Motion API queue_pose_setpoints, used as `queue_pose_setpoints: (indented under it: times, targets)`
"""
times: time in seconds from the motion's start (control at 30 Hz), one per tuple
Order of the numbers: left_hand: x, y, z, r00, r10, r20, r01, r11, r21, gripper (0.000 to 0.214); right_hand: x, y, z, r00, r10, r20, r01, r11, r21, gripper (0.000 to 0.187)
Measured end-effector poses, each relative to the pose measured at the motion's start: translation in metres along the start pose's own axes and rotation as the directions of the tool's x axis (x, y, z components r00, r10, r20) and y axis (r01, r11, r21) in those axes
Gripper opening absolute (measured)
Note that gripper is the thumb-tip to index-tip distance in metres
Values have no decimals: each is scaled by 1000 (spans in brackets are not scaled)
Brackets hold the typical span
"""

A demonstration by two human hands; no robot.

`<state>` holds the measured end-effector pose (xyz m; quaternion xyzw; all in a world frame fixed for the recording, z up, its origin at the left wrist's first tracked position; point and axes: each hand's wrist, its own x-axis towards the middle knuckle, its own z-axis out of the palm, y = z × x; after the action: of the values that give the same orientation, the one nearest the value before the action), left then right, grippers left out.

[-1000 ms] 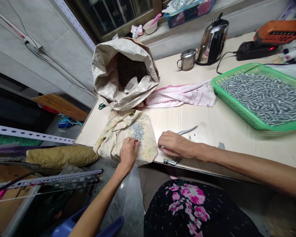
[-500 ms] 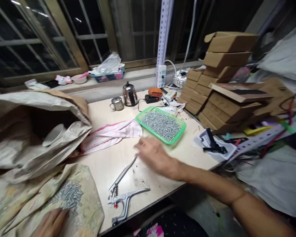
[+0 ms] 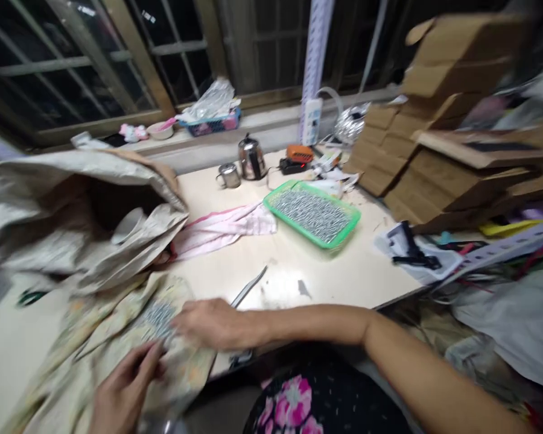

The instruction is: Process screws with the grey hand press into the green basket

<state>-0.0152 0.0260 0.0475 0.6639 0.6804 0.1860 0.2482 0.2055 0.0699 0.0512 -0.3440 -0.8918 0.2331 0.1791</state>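
Observation:
A pile of small silvery metal pins (image 3: 159, 318) lies on a crumpled, stained cloth (image 3: 113, 328). My right hand (image 3: 210, 323) is at the pile's right edge, its curled fingertips smeared by motion. Just below the pile is my left hand (image 3: 129, 380), thumb and fingers drawn together; whatever they may hold is hidden. Beyond my right forearm, one handle of a grey metal plier-like tool (image 3: 250, 287) shows, with most of the tool covered by my arm. A green plastic basket (image 3: 305, 232) full of similar pins stands farther back.
At the left a large paper sack (image 3: 90, 241) gapes, a white scoop-like thing inside. A pink-white towel (image 3: 228, 232), metal cup (image 3: 229, 176), kettle (image 3: 252, 158) and orange battery (image 3: 299, 153) lie across the back. Cardboard boxes (image 3: 452, 187) are stacked at the right.
My right hand has moved left from near the basket to the pins on the cloth, its arm now covering much of the tool. My left hand has come up beside the pile. The view has shifted.

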Motion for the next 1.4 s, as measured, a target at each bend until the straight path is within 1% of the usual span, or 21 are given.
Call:
queue_pose_setpoints:
  times: [0.03,0.07,0.1,0.17,0.23,0.3,0.37,0.43,0.53,0.6,0.67,0.8,0.97,1.17,1.27,1.33,1.4]
  targets:
    - [-7,13,4,994,-88,62,94,990,-107,42,-7,-3,-3,1000,27,15,-26,999,-39,17]
    - [-12,24,10,990,-131,46,138,966,-221,47,-17,-3,-6,996,90,9,-88,991,-98,15]
    - [-17,32,17,986,-142,91,163,939,-304,49,-30,-1,-10,992,121,22,-117,984,-133,16]
    - [-22,39,34,973,-166,160,218,891,-399,48,-61,10,-14,980,200,9,-195,964,-183,21]
    - [-26,40,49,961,-162,223,248,861,-444,44,-94,23,-13,977,211,41,-200,963,-180,19]
    - [-30,38,61,954,-142,264,254,851,-459,40,-121,32,-6,977,200,68,-186,967,-171,16]
    - [-31,38,71,948,-122,295,250,857,-450,37,-138,37,5,976,210,64,-196,964,-178,14]
    - [-31,38,77,948,-103,303,226,884,-409,35,-146,39,15,976,215,44,-204,962,-182,13]
    - [-30,39,84,964,-58,259,143,935,-324,31,-147,41,25,988,154,-2,-153,979,-132,18]
    - [-30,39,86,971,-42,237,114,948,-297,30,-146,43,27,992,115,-42,-119,988,-101,19]
    - [-29,40,88,972,-43,229,113,946,-305,30,-145,45,26,993,90,-76,-97,990,-99,20]
    - [-26,43,91,978,-77,192,138,934,-330,29,-137,52,22,991,59,-124,-79,983,-164,26]
    - [-22,46,95,984,-97,147,140,938,-318,28,-128,64,22,989,50,-140,-80,972,-221,27]
    - [-20,44,99,986,-83,141,120,955,-271,28,-125,68,24,991,34,-131,-62,974,-216,25]
    - [-17,41,99,984,-72,164,108,970,-220,28,-123,69,23,994,34,-108,-57,974,-221,27]
    - [-15,40,98,974,-94,207,134,972,-193,30,-121,70,23,995,32,-90,-52,973,-225,29]
    - [-13,40,97,951,-152,271,207,960,-189,35,-119,71,24,997,30,-71,-45,974,-221,30]
